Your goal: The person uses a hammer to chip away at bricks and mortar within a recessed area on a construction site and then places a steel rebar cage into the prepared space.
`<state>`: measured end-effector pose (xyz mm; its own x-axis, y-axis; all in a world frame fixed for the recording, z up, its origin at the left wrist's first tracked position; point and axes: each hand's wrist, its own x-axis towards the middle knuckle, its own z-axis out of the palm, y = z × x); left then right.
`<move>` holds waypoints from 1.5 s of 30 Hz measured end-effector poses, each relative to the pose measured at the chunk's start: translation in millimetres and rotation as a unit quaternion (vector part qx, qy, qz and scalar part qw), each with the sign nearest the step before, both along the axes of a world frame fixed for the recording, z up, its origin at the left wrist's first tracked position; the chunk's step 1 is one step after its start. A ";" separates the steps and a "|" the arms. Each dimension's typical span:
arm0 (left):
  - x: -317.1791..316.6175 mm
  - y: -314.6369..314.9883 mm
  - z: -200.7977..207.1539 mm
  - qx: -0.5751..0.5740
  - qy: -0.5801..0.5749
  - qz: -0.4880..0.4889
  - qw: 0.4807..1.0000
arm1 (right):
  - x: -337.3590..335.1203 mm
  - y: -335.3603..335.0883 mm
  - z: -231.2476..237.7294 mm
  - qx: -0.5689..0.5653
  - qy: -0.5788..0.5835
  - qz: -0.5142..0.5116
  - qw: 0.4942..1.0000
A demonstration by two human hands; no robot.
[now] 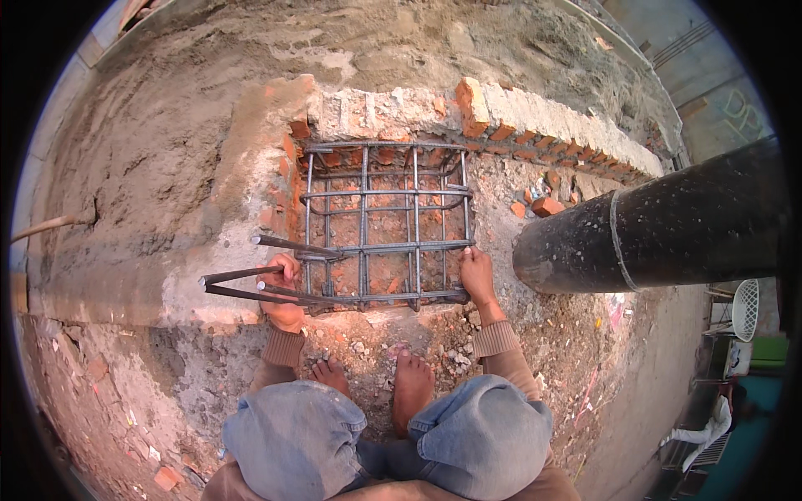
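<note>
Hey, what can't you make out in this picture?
In the head view:
Left hand: partly hidden behind the protruding steel bars.
Right hand: its exact hold on the steel cage is hidden by the hand itself.
Black cylinder: right end cut off by the dark rim.
Tan handle: left end cut off likewise.
White lattice-like object: too small to identify surely.
</note>
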<state>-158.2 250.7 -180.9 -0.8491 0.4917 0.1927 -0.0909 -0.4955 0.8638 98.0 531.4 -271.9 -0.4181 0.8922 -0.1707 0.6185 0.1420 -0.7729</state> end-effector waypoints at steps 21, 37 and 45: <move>4.2 -34.0 166.2 0.070 0.047 -0.034 0.996 | 6.2 -37.6 175.8 -0.102 0.067 -0.070 0.990; 29.5 -109.8 349.1 0.155 0.083 0.046 0.983 | -35.6 -71.1 371.7 -0.142 0.217 0.065 0.964; 33.8 -245.8 372.7 0.104 0.249 0.162 0.949 | -180.5 -134.8 405.6 -0.013 0.163 0.287 0.944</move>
<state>-124.5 4.9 191.9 -0.7274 0.1273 0.6743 0.4893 -0.5928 0.6397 -82.4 396.6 133.7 -0.8653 0.5003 0.0311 0.1748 0.3592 -0.9168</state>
